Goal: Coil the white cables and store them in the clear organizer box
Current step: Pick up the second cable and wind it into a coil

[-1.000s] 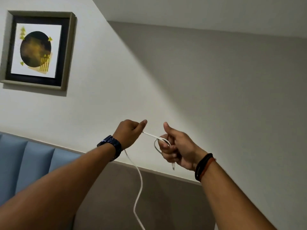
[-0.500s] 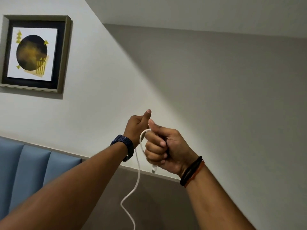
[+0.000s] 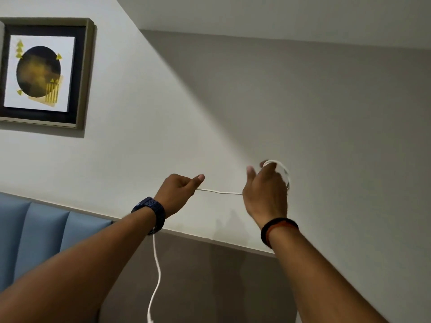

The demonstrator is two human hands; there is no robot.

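Note:
A thin white cable (image 3: 219, 191) is stretched level between my two raised hands. My left hand (image 3: 178, 191), with a dark blue watch at the wrist, pinches the cable between thumb and fingers; the free length hangs down behind that wrist to the frame's bottom edge. My right hand (image 3: 265, 192), with black and orange bands at the wrist, has its back to the camera and holds a small loop of the cable that arcs over its fingers. The clear organizer box is not in view.
Both arms reach up in front of a pale wall. A framed picture (image 3: 44, 73) hangs at the upper left. A blue padded panel (image 3: 42, 231) runs along the lower left, beside a grey lower wall section (image 3: 210, 283).
My hands were pressed together half a second ago; they have drawn apart. The right hand has swung right and up with the loop, pulling a straight span of cable out from the left hand.

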